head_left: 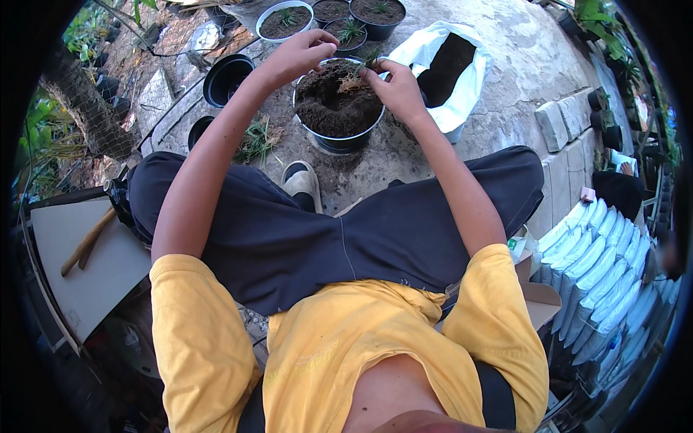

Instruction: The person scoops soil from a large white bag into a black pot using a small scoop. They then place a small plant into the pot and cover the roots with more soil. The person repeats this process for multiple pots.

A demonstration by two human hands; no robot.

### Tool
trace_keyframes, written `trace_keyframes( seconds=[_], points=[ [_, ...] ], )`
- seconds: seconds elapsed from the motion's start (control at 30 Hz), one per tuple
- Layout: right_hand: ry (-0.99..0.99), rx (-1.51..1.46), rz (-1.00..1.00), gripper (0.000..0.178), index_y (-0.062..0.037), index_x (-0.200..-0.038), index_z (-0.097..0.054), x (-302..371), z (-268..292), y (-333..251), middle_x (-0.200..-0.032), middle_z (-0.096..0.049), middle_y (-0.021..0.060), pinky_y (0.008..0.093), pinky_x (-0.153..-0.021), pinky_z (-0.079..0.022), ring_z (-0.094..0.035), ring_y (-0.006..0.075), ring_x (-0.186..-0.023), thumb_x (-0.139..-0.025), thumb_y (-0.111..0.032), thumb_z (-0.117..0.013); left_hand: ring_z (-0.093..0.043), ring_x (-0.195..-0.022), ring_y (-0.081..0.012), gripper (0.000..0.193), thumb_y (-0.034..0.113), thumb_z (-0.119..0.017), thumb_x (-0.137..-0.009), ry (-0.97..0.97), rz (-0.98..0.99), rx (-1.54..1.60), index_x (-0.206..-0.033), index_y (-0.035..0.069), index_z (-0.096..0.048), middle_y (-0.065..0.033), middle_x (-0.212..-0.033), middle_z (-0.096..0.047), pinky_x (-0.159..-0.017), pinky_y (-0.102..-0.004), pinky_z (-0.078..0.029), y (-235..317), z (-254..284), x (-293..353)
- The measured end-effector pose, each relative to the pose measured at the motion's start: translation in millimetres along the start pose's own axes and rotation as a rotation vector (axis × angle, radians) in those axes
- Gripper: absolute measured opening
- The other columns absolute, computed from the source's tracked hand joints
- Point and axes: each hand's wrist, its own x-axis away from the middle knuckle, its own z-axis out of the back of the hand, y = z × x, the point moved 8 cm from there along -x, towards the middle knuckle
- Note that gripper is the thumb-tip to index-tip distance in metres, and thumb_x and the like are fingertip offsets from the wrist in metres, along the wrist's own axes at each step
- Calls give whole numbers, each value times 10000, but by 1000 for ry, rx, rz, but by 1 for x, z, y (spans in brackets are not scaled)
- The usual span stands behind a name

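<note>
A round pot (339, 137) with a pale rim, filled with dark soil, stands on the ground before my feet. A hollow dips into the middle of the soil (321, 105). My right hand (398, 90) pinches a small grassy seedling (354, 81) over the pot's right side; its tan roots hang above the soil. Over the left rim is my left hand (303, 56), its fingers curled together; whatever they may hold is hidden. Right of the pot, a white sack (469, 90) lies open with dark soil (447, 68) inside.
Several potted seedlings (285, 23) stand beyond the pot. Black pots (227, 81) and loose grassy plants (258, 141) lie at left. A wooden-handled tool (88, 242) rests on a pale board (65, 289). Filled bags (599, 252) and concrete blocks (552, 126) are at right.
</note>
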Motion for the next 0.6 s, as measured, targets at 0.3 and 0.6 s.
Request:
trace_keyframes(
  seconds=[0.3,0.6],
  points=[
    [-4,-110,49,285,12,-1059,-703,5,-10,-9,-933,-746,148,323,-770,-540,-713,219,-839,-896,-220,-721,-649,-755,-180,423,304,-709,-891,-40,-136,-250,-1226,50,-656,-110,-916,-705,-699,-340,-519,19,-35,14],
    [77,-196,96,245,-5,-1091,-653,5,-15,-10,-902,-745,119,322,-748,-550,-709,185,-786,-903,-155,-700,-654,-766,-184,384,226,-714,-874,54,-156,-171,-1188,20,-634,-117,-925,-707,-716,-339,-523,8,-34,22]
  ],
)
